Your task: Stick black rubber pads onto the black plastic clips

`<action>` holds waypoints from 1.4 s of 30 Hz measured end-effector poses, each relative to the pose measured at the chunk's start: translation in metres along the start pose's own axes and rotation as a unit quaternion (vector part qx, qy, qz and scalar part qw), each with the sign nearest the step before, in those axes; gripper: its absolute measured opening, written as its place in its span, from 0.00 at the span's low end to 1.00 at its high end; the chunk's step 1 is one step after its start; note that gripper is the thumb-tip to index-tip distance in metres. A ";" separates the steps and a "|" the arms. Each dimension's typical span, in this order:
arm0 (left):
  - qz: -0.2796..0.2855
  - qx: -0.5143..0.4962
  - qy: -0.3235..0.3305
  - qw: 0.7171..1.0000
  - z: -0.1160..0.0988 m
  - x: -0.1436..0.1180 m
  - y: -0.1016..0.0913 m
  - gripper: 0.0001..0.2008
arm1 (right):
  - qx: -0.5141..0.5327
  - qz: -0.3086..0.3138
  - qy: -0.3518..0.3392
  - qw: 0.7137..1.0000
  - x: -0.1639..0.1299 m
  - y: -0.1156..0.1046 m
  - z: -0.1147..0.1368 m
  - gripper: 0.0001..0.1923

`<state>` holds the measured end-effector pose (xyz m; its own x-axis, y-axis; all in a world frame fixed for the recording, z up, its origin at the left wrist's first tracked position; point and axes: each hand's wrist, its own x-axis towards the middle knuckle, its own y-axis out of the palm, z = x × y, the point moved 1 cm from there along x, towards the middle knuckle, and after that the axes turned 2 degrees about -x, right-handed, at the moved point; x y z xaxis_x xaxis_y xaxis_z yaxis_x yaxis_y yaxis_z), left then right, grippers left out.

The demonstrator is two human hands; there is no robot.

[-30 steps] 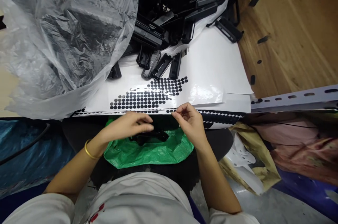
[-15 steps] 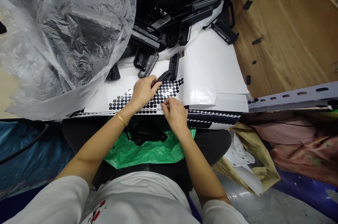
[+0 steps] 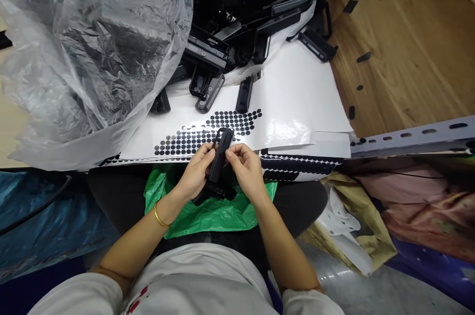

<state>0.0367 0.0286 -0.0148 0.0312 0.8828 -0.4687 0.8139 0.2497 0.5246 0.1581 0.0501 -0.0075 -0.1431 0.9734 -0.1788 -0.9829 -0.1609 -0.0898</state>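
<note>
Nearest the body, a green bag (image 3: 208, 213) is spread across the lap, seemingly as a catch-all, for a few dark plastic pieces (image 3: 218, 190) lie on it just under the hands. Above it the left hand (image 3: 195, 176) is closed around the lower part of a long black plastic part (image 3: 219, 156), holding it tilted up with its textured face toward the camera, probably so that the surface can be worked on; a gold bangle (image 3: 159, 216) sits at that wrist. The right hand (image 3: 247, 169) is beside it, fingers pinched narrow with the fingertips (image 3: 229, 154) touching the part's right edge; whether a small dot is held between them cannot be told. The part's upper end overlaps the near edge of a white sheet (image 3: 297, 97) that carries rows of black round dots (image 3: 211, 131), kept close within reach of the hands. More such sheets (image 3: 300, 166) lie stacked under it, their dotted edges showing. Farther off, loose black parts (image 3: 245, 94) lie at the sheet's far side, spilling from a large heap of black parts (image 3: 252, 8). To the left a crumpled clear plastic bag (image 3: 85, 47) covers more dark pieces. To the right is a wooden floor (image 3: 404, 42) with a few stray pieces, and a perforated grey metal rail (image 3: 411, 136) runs along the right side
</note>
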 end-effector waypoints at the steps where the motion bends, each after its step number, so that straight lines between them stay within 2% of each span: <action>1: -0.005 -0.005 -0.003 1.000 0.000 -0.001 0.001 0.09 | -0.007 -0.005 0.004 1.000 -0.001 0.001 -0.001 0.08; 10: -0.032 -0.016 -0.012 0.999 0.004 -0.008 0.005 0.10 | -0.078 -0.014 -0.021 0.997 -0.005 0.004 0.000 0.07; 13: -0.033 -0.004 0.009 0.999 0.007 -0.008 0.006 0.11 | -0.152 -0.023 -0.057 0.987 -0.006 0.006 0.003 0.06; 16: -0.016 0.037 0.022 0.999 0.007 -0.006 0.006 0.14 | -0.244 -0.043 -0.093 0.964 -0.011 0.006 0.004 0.05; 19: 0.017 0.074 0.009 0.997 0.003 -0.005 0.003 0.18 | -0.286 -0.086 -0.112 0.948 -0.020 -0.006 0.000 0.04; 23: 0.116 0.113 -0.062 0.985 0.004 -0.005 -0.001 0.17 | -0.334 -0.150 -0.112 0.924 -0.038 -0.046 -0.014 0.05; 26: 0.193 0.166 -0.118 0.960 0.019 0.000 0.002 0.16 | -0.389 -0.173 -0.111 0.898 -0.049 -0.075 -0.028 0.04; 29: 0.229 0.140 -0.165 0.949 0.038 0.011 0.014 0.18 | -0.418 -0.158 -0.125 0.886 -0.053 -0.087 -0.042 0.04; 34: 0.223 0.082 -0.216 0.947 0.053 0.023 0.026 0.19 | -0.388 -0.148 -0.134 0.900 -0.051 -0.086 -0.050 0.04; 38: 0.200 0.072 -0.189 0.959 0.048 0.019 0.018 0.17 | -0.322 -0.130 -0.135 0.928 -0.051 -0.085 -0.042 0.06; 42: 0.150 0.061 -0.166 0.973 0.040 0.005 0.007 0.18 | -0.119 -0.041 -0.015 0.992 -0.050 -0.076 -0.030 0.08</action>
<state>0.0655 0.0190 -0.0419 0.4463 0.7267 -0.5222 0.8021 -0.0662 0.5935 0.2433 0.0091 -0.0211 -0.0717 0.9886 -0.1323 -0.9363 -0.1124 -0.3328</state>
